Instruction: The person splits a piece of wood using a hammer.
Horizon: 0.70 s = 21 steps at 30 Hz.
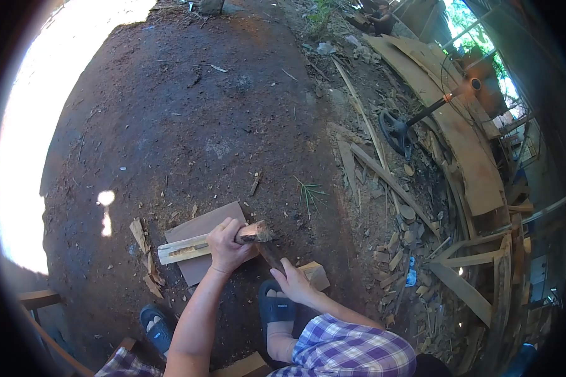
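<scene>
My left hand [227, 245] is wrapped round a length of wood. On its left side sticks out a pale, squared slat [185, 250] with a slot cut into its face; past the fist shows a rough brown wood end [254, 232]. Beneath lies a flat brown board [198, 267] on the dirt. My right hand [294, 284] is closed on the lower end of a dark, narrow bar-like tool [270, 255], whose upper end meets the brown wood end. I cannot tell the tool's kind. Near the right hand a pale wood block [314, 275] rests on the ground.
Sandalled feet stand at the left [157, 328] and right [277, 308]. Wood chips [146, 257] lie left of the board. To the right are offcuts [396, 251], long planks [462, 144], a wooden frame [465, 283] and a black-based stand [396, 132]. A person [381, 20] sits far back.
</scene>
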Tool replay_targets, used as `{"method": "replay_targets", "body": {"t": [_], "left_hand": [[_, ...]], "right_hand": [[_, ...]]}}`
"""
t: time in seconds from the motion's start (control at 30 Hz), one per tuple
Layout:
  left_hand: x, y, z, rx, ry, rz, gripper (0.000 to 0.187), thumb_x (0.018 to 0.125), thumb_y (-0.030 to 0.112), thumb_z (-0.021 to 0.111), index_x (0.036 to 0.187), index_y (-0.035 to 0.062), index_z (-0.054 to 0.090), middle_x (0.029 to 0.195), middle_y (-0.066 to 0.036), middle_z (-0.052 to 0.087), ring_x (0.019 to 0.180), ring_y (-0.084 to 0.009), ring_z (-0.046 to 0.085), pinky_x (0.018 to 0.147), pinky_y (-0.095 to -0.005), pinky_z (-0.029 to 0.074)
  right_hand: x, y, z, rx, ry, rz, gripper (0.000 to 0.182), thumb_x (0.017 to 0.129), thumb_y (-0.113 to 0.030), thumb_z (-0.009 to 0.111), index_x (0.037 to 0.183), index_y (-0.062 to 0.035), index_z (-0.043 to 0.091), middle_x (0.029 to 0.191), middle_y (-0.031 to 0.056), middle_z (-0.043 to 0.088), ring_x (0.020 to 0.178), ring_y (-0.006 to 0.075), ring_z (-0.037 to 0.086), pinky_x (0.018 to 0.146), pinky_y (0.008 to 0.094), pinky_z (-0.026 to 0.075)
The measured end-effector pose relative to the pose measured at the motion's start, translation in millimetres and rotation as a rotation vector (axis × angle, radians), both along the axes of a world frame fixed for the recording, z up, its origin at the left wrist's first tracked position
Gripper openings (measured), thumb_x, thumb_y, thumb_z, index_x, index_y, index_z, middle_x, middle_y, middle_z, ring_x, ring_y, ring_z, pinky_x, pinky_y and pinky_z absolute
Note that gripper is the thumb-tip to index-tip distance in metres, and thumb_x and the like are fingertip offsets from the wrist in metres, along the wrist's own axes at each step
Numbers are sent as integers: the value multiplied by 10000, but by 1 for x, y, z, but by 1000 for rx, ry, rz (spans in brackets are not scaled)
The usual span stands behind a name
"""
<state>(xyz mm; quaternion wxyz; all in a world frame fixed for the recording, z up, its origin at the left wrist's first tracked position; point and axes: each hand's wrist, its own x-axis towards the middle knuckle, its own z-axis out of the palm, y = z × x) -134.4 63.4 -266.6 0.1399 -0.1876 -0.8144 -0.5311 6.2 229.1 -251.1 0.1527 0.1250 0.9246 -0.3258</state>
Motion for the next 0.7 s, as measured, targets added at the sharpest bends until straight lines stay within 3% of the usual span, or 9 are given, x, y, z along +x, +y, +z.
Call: {"method": "replay_targets", "body": {"t": [0.7], "left_hand": [[0,2,0,-5,11,8,242,650,220,759,738,80,583,680,-95,544,636,-309,601,550,-404,462]], "right_hand": [[2,3,-9,-15,16,1,413,987,-382,499,1151,-11,422,846,308,631,842,502,623,697,558,480]]}}
